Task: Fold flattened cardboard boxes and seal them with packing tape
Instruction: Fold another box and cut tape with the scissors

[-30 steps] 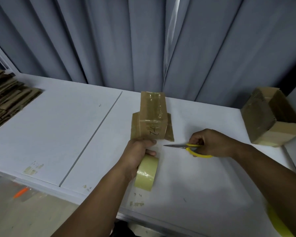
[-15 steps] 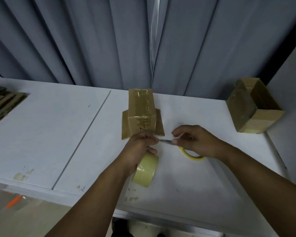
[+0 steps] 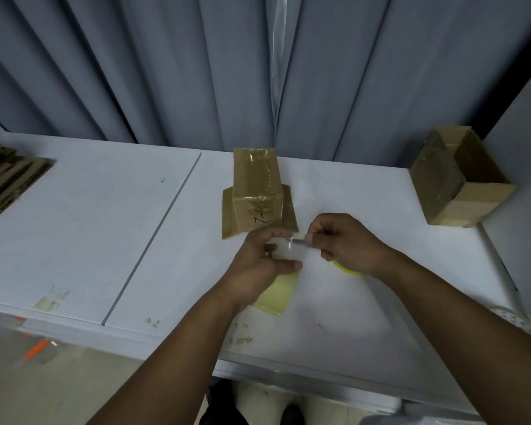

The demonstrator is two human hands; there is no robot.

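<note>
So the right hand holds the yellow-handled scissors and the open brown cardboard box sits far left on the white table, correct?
No: the head view shows the open brown cardboard box far right on the white table. The right hand does hold the yellow-handled scissors.

Box (image 3: 259,194) blocks centre; flat stack (image 3: 6,176) left; 2nd box (image 3: 460,179) right.
</note>
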